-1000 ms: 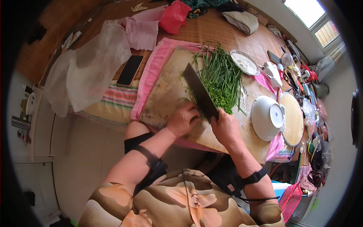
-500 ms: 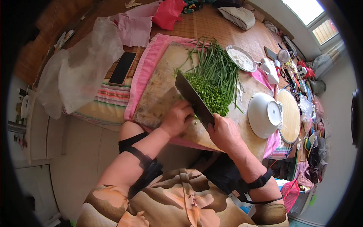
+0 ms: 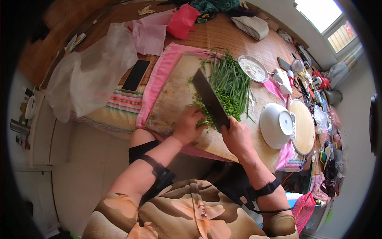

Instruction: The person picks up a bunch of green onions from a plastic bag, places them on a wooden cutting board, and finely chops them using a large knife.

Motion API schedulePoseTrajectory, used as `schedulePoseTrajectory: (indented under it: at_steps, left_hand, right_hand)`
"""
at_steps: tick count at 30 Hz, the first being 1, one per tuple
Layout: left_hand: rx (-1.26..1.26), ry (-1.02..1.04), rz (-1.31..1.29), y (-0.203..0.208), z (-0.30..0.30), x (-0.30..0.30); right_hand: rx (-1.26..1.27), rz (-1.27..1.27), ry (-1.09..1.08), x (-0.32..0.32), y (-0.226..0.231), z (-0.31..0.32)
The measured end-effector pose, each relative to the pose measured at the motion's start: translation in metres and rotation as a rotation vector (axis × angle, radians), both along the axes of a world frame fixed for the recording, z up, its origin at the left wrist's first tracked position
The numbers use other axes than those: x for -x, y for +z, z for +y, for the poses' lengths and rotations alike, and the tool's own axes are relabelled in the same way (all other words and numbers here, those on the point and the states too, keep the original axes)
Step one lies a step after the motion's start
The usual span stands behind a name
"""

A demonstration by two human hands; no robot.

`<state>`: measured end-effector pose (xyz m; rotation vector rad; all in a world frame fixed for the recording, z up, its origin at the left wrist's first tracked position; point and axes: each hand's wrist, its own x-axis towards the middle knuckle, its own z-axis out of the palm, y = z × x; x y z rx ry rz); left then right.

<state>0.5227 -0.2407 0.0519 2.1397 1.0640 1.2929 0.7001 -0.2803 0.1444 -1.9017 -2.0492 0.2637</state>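
Note:
A dark cleaver (image 3: 211, 99) is in my right hand (image 3: 237, 137), its fingers closed round the handle. The broad blade slants up to the left over a pile of chopped green chives (image 3: 229, 104). Long uncut chives (image 3: 229, 73) lie beyond the pile on a worn wooden cutting board (image 3: 169, 93). At the near-left end of the pile, my left hand (image 3: 188, 124) rests low by the board, fingers curled round some chopped bits beside the blade. The blade hides part of the pile.
A white bowl (image 3: 276, 125) sits upside down on the board's right side. A dish of white powder (image 3: 254, 68) stands at the far right. Left of the board are a phone (image 3: 136, 75) and a clear plastic bag (image 3: 89, 75). A pink towel (image 3: 153, 89) lies under the board.
The cleaver has lifted slightly and its blade now stands more upright. My left hand's fingers have opened a little round chopped chives. The whole view has shifted slightly.

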Motion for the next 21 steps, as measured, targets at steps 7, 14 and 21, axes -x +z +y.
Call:
schedulePoseTrajectory:
  at_steps: [7, 14, 21]
  left_hand:
    - [-0.033, 0.021, 0.052, -0.007, 0.005, 0.0]
    - [0.029, 0.01, 0.103, -0.005, 0.006, -0.004]
    - [0.026, 0.021, 0.006, -0.013, 0.013, -0.004]
  right_hand:
    - [0.189, -0.112, 0.039, 0.005, 0.009, -0.007]
    - [0.254, -0.088, 0.062, 0.01, -0.003, 0.005]
    - [0.206, 0.068, -0.003, 0.004, -0.015, 0.017]
